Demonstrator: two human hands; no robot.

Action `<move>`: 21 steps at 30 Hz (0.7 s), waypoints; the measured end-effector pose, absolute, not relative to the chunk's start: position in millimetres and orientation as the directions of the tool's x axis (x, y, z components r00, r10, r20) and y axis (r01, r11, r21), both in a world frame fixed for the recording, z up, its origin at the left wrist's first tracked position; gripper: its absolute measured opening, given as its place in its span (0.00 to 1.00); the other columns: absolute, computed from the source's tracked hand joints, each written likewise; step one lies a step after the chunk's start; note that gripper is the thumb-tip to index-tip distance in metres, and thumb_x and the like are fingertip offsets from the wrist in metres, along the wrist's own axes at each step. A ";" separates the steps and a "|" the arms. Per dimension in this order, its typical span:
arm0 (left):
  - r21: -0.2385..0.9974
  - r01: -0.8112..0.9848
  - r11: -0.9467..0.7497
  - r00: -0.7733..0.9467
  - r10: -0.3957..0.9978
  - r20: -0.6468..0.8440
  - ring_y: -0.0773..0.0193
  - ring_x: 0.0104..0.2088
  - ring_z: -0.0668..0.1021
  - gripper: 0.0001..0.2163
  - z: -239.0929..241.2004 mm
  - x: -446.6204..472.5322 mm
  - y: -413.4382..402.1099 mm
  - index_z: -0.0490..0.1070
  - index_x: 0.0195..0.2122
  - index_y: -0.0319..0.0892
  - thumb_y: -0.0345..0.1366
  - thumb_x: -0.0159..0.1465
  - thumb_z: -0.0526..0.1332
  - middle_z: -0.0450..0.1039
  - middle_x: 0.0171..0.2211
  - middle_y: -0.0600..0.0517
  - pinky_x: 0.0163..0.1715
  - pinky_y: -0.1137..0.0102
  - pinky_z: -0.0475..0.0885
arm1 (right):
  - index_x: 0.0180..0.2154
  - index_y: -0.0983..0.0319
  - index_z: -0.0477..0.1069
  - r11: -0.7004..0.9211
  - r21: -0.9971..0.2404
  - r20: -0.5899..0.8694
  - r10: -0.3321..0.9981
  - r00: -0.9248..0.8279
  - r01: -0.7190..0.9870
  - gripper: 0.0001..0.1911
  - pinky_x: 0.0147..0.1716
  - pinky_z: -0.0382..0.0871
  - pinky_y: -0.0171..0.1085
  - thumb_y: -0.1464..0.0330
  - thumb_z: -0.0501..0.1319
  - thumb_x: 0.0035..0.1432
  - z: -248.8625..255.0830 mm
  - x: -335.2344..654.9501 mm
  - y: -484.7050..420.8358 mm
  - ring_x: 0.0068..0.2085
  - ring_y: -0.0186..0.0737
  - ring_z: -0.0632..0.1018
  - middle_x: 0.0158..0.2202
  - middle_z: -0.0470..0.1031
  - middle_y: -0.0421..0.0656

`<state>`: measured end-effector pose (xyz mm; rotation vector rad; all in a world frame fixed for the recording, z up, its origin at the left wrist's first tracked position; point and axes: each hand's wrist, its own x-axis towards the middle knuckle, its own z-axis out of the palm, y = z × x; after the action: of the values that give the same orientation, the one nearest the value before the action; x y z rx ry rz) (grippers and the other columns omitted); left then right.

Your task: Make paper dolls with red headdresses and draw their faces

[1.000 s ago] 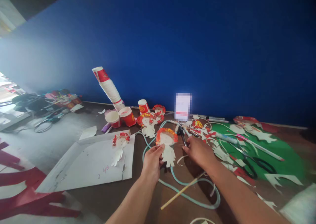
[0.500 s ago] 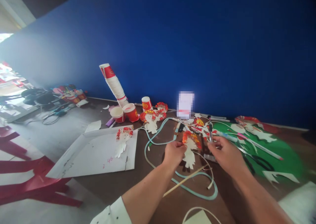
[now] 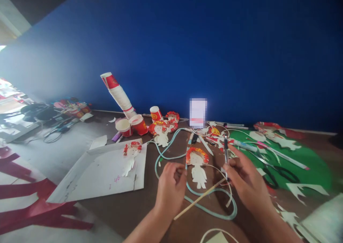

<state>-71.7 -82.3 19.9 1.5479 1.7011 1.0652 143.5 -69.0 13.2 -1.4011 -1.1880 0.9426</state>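
A paper doll (image 3: 197,164) with a red and orange fringe of hair lies flat on the brown table, between my hands. My left hand (image 3: 170,188) hovers just left of it, fingers curled, with nothing visible in them. My right hand (image 3: 246,180) is closed round a slim black pen (image 3: 225,148) that points up and away. A thin wooden stick (image 3: 199,199) and a loop of pale green cord (image 3: 214,211) lie under and between my hands.
A white card sheet (image 3: 102,173) with another paper doll (image 3: 130,153) lies to the left. Red paper cups (image 3: 139,124) and a leaning cup stack (image 3: 118,93) stand by the blue wall. Green paper (image 3: 308,164), scissors (image 3: 281,173) and cut scraps lie right. Red chair (image 3: 32,207) at lower left.
My left hand has let go of the doll, which now lies on the table. My right hand has picked up the pen and drawn back toward me.
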 end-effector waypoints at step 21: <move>0.889 -0.210 0.406 0.192 0.909 -0.370 0.74 0.18 0.63 0.21 26.6 -35.8 -56.3 0.71 0.28 0.37 0.52 0.47 0.70 0.62 0.18 0.58 0.19 0.76 0.56 | 0.50 0.57 0.65 -0.118 -0.988 -0.129 0.983 -0.128 0.095 0.19 0.22 0.67 0.32 0.55 0.57 0.60 -4.4 114.0 -89.7 0.24 0.33 0.71 0.26 0.70 0.37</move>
<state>-35.8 -56.3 26.6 0.8064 1.0900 0.9179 114.0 -89.7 -4.4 -1.3004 -1.3135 1.3599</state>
